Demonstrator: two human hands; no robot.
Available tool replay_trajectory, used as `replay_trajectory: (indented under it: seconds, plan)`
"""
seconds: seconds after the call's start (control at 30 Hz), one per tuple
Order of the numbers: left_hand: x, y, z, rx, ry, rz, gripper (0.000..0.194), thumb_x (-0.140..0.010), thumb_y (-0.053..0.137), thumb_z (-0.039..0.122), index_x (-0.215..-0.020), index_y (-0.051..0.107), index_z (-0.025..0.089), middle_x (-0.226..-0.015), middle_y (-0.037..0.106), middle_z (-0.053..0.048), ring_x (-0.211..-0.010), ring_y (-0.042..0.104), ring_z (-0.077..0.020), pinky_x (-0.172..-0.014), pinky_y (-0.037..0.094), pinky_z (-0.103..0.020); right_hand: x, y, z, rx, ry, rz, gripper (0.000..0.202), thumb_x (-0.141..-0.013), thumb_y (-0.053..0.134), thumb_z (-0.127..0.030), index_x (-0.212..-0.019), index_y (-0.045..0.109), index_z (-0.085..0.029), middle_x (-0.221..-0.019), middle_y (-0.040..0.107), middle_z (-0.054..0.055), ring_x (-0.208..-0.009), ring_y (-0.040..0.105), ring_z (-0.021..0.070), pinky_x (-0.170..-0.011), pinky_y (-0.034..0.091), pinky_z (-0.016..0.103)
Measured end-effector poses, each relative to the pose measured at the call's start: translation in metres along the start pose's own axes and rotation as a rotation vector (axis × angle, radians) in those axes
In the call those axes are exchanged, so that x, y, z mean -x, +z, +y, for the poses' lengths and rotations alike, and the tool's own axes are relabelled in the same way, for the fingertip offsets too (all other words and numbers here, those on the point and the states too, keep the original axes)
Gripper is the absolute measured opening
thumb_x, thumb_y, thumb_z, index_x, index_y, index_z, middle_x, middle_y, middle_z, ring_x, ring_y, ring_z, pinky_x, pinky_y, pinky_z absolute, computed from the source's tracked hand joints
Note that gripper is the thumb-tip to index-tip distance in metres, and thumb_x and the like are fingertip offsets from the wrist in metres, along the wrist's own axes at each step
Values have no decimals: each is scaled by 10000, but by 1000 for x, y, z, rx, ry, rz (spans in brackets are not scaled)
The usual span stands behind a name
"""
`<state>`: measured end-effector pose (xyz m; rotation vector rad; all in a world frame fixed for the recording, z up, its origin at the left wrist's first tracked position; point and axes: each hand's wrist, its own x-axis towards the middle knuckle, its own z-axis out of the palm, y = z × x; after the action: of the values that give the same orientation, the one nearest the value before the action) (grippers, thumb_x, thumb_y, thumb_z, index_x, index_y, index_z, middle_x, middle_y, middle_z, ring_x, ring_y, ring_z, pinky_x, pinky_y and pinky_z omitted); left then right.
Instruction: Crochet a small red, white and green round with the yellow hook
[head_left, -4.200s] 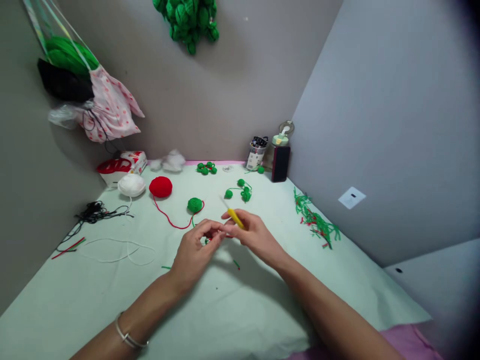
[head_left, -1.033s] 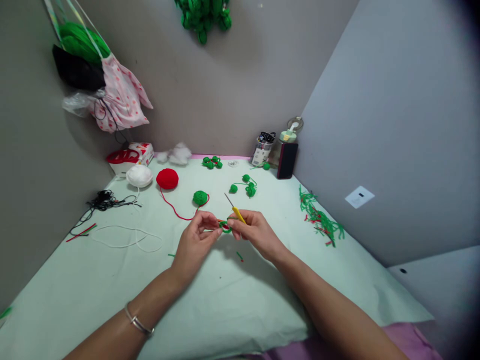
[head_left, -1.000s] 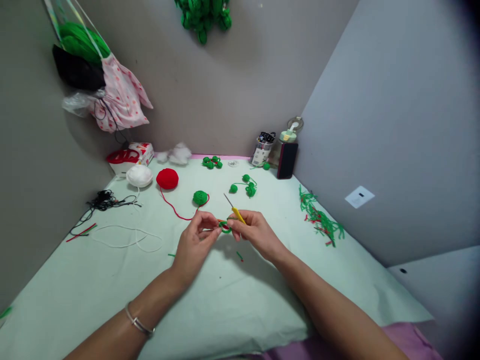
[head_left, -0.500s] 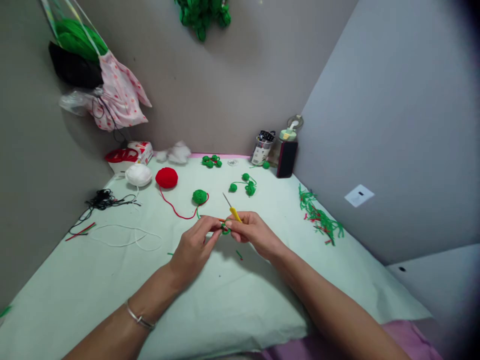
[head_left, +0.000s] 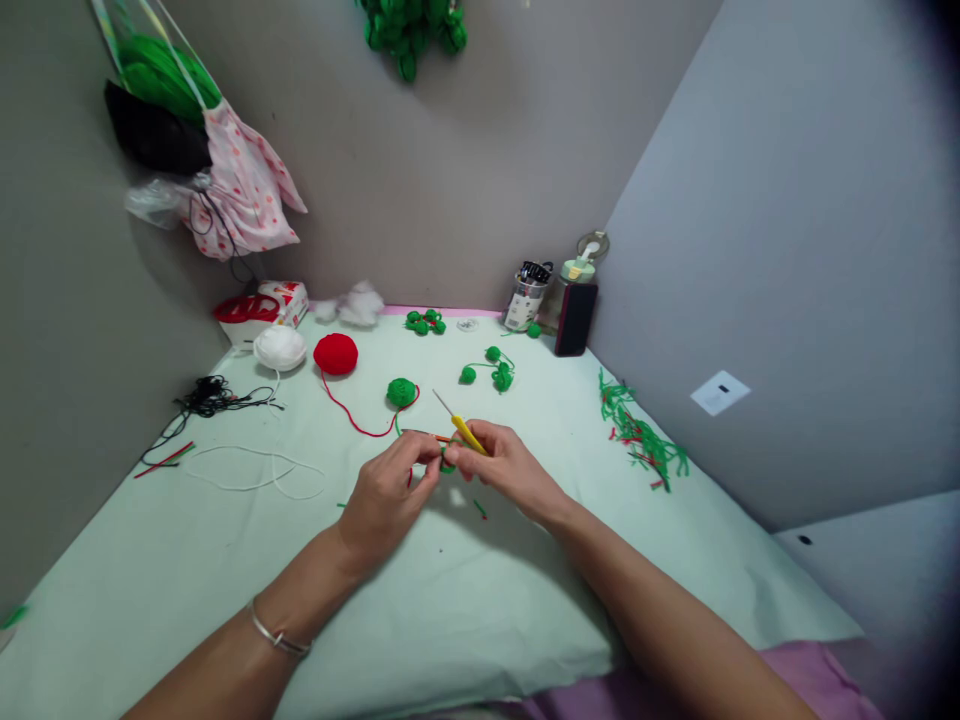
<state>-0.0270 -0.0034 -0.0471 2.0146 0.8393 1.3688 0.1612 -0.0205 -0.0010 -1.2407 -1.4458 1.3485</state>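
Observation:
A small green yarn piece (head_left: 448, 462) is pinched between the fingertips of my left hand (head_left: 386, 495), with a bit of red yarn beside them. My right hand (head_left: 504, 462) meets it from the other side and holds a yellow-handled tool (head_left: 468, 434), whose thin metal tip points up and left. An orange stick (head_left: 439, 437) shows between the two hands. Beyond them lie a green yarn ball (head_left: 401, 392) and a red yarn ball (head_left: 336, 354), with strands trailing toward my hands. The fingers partly hide the green piece.
White yarn (head_left: 279, 348), black cords (head_left: 206, 398) and a tissue box (head_left: 281, 302) lie at left. Green balls (head_left: 501, 375) sit farther back. A phone (head_left: 576, 319) leans on a bottle beside a pen cup (head_left: 523, 305). Yarn scraps (head_left: 641, 435) lie at right.
The yellow-handled tool has tilted further left in my right hand. The green piece has turned slightly, and red yarn now shows by my left fingers. The view has shifted slightly.

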Motion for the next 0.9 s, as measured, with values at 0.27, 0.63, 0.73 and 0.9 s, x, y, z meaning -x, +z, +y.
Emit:
replay_trajectory:
  seconds: [0.27, 0.63, 0.73, 0.9]
  plan:
    - [-6, -1, 9, 220, -327, 64, 28, -826, 726, 195, -823, 707, 215, -869, 781, -51, -862, 744, -221, -845, 593, -360, -1, 8, 10, 222, -182, 167, 195, -792, 650, -329, -731, 497, -225, -698, 496, -51, -644, 426, 118, -590, 352, 253]
    - [-21, -7, 11, 714, -718, -33, 339, -749, 894, 433, -825, 695, 169, -847, 778, -51, -826, 760, -202, -874, 617, -356, 3, 9, 17, 451, -453, 326, 33, -822, 564, -219, -844, 588, -228, -762, 653, -4, -628, 526, 127, -592, 384, 255]
    - [-20, -5, 17, 791, -732, -55, 368, -778, 878, 488, -859, 687, 184, -883, 767, -39, -868, 752, -203, -889, 620, -363, 3, 9, 21, 498, -494, 330, 47, -825, 580, -210, -850, 615, -228, -787, 681, 17, -654, 545, 139, -605, 378, 261]
    - [-19, -5, 18, 844, -759, -87, 364, -734, 922, 429, -875, 691, 185, -877, 765, -37, -831, 737, -195, -836, 626, -354, 5, 9, 17, 474, -461, 251, 55, -863, 614, -251, -850, 659, -222, -764, 672, 11, -648, 530, 135, -618, 372, 259]
